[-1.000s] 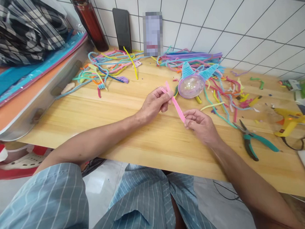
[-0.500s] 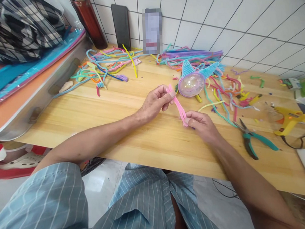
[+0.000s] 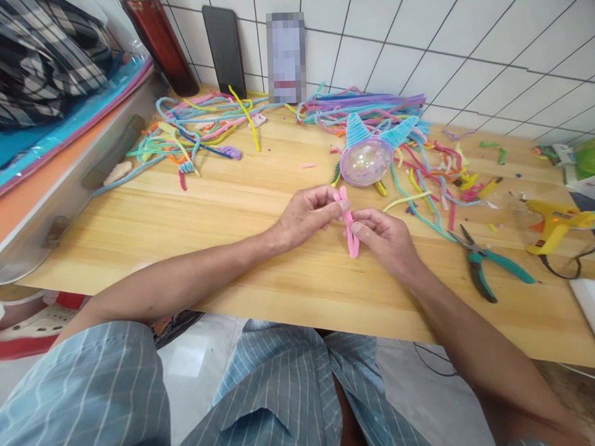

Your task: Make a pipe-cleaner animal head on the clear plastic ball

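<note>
A folded pink pipe cleaner (image 3: 353,246) is pinched between my two hands above the wooden table. My left hand (image 3: 309,215) grips it near its upper ends, which stick out past the thumb. Lower down, my right hand (image 3: 383,238) holds it between thumb and fingers, with the looped end showing below. Just beyond the hands sits a clear rounded dome (image 3: 366,162) with a purple rim and two blue pipe-cleaner cones on top. A small pink scrap (image 3: 308,165) lies on the wood to the left of the dome.
Pliers (image 3: 489,262) with teal handles lie to the right, near a yellow glue gun (image 3: 551,224). Loose pipe cleaners (image 3: 196,129) and a bundle (image 3: 366,105) lie along the wall. A phone (image 3: 224,51) and a red bottle (image 3: 162,45) stand behind; a plastic bin (image 3: 105,171) is left.
My hands have come closer together and nearer to me, and my right hand now holds the pink pipe cleaner higher up, so its looped end shows. A pink scrap now shows on the table.
</note>
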`<state>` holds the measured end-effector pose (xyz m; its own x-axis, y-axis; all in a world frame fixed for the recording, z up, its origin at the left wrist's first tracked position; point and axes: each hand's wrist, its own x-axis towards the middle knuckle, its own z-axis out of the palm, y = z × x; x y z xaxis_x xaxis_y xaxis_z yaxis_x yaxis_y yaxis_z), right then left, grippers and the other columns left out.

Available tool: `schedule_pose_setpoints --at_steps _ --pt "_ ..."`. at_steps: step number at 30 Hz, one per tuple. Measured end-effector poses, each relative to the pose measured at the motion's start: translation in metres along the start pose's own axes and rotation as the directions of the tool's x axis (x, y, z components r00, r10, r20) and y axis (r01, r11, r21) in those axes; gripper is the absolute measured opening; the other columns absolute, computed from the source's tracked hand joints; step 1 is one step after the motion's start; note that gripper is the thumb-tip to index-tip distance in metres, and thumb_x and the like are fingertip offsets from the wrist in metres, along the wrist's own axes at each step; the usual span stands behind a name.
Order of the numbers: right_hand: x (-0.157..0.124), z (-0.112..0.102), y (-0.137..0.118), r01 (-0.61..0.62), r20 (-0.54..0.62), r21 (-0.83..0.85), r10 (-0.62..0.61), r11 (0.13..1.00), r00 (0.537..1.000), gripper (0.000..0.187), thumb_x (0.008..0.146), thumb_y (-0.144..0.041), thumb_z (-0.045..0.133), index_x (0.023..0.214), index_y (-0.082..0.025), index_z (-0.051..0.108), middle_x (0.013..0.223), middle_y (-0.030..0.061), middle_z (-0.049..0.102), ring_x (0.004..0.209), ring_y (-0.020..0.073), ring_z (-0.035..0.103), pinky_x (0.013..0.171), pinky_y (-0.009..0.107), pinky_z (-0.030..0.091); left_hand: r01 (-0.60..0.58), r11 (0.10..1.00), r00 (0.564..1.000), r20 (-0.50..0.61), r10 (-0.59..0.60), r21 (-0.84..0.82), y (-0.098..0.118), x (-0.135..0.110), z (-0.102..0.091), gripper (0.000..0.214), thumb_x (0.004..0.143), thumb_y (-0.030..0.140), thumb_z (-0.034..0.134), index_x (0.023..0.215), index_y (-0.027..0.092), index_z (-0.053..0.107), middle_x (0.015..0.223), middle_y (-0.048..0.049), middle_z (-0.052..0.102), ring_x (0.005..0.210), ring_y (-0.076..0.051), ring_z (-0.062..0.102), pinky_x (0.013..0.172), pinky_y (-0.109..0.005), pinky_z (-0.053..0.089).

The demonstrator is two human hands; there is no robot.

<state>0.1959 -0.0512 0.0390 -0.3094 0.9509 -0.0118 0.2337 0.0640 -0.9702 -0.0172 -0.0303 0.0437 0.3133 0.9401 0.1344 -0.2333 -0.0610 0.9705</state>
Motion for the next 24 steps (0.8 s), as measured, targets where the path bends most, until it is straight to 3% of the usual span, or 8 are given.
schedule_pose_setpoints --at_steps 4,12,19,24 --pt "-0.002 0.003 -0.001 0.036 -0.028 -0.038 -0.037 0.999 0.999 0.03 0.092 -0.052 0.08 0.095 -0.022 0.078 0.082 0.0033 0.082 0.071 0.0182 0.074 0.066 0.03 0.055 0.044 0.999 0.999 0.028 -0.044 -0.015 -0.005 -0.004 0.004 0.052 0.078 0.063 0.09 0.079 0.017 0.066 0.072 0.0017 0.067 0.056 -0.006 0.048 0.051 -0.021 0.038" --pt "-0.005 0.005 -0.01 -0.051 0.015 0.034 0.05 0.998 0.999 0.04 0.088 -0.06 0.083 0.083 -0.022 0.071 0.078 0.0053 0.082 0.067 0.0189 0.075 0.064 0.03 0.057 0.06 0.997 0.998 0.029 -0.059 -0.057 -0.007 -0.004 0.005 0.043 0.08 0.052 0.09 0.082 0.017 0.066 0.067 0.0056 0.059 0.052 -0.005 0.046 0.05 -0.021 0.036" --pt "-0.001 0.012 -0.009 -0.033 0.031 0.106 0.03 0.994 0.999 0.048 0.082 -0.07 0.086 0.091 -0.025 0.073 0.076 0.0024 0.08 0.068 0.0194 0.075 0.07 0.035 0.065 0.062 0.993 0.994 0.095 -0.053 -0.098 -0.012 -0.007 0.009 0.043 0.082 0.052 0.089 0.088 0.019 0.062 0.063 0.007 0.057 0.053 -0.006 0.049 0.052 -0.021 0.037" --pt "-0.001 0.014 -0.008 -0.05 0.016 0.109 0.049 0.993 0.999 0.052 0.081 -0.074 0.086 0.086 -0.023 0.072 0.07 0.0024 0.078 0.065 0.0188 0.074 0.068 0.034 0.064 -0.057 0.998 0.998 0.018 0.058 -0.015 -0.015 -0.011 0.009 0.048 0.083 0.058 0.089 0.089 0.018 0.065 0.076 0.0027 0.064 0.064 -0.008 0.055 0.061 -0.022 0.045"
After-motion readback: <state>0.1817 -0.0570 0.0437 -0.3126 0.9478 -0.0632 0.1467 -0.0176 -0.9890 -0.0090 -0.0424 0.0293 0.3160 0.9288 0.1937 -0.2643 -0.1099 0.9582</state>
